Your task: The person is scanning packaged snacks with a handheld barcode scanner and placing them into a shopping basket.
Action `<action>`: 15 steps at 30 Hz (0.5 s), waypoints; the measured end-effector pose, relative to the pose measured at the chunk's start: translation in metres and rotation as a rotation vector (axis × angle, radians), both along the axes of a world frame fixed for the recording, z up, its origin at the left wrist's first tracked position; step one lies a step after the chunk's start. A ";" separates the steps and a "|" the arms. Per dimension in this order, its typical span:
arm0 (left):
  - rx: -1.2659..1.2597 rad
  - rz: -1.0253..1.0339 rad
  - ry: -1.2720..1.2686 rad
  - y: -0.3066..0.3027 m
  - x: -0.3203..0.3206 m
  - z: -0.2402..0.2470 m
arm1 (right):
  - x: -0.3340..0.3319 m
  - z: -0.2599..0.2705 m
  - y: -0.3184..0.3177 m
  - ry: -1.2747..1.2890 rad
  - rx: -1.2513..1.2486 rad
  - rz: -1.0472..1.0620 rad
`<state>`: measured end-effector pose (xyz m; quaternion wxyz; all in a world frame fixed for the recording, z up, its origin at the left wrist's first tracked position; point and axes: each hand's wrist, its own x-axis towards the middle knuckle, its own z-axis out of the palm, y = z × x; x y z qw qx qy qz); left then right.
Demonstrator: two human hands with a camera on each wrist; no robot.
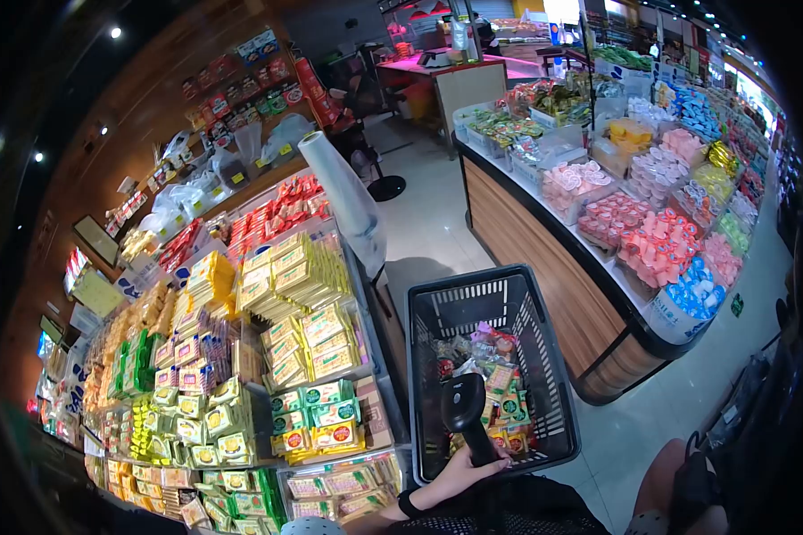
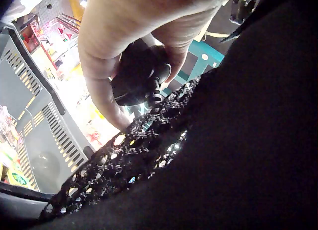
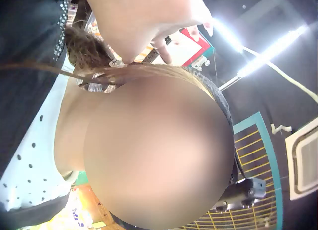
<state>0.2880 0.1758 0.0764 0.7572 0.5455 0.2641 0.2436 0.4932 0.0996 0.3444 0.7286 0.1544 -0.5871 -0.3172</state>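
My left hand curls round the stem of a black pull handle that stands up over the near end of a black shopping basket. In the left wrist view, the thumb and fingers wrap the dark handle, and black mesh cloth lies beside them. Colourful wrapped packets lie inside the basket. My right hand is raised beside the head in the right wrist view, with loosely bent fingers and no object showing in them.
On the left, a sloping display holds stacked packaged snacks. A wood-panelled counter with bins of wrapped sweets stands to the right. Between them runs a tiled aisle. A roll of clear plastic bags stands at the display's edge.
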 end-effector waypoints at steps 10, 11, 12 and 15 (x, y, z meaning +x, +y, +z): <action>-0.056 0.057 0.028 -0.003 -0.008 -0.008 | -0.003 -0.002 0.003 -0.032 -0.011 0.005; -0.061 0.065 0.017 -0.003 -0.010 -0.008 | -0.004 -0.001 0.004 -0.039 -0.015 0.012; -0.058 0.041 0.035 -0.001 -0.011 -0.007 | -0.004 0.000 0.005 -0.051 -0.018 0.021; -0.068 0.044 0.004 -0.003 -0.012 -0.014 | -0.006 0.003 0.010 -0.081 -0.026 0.048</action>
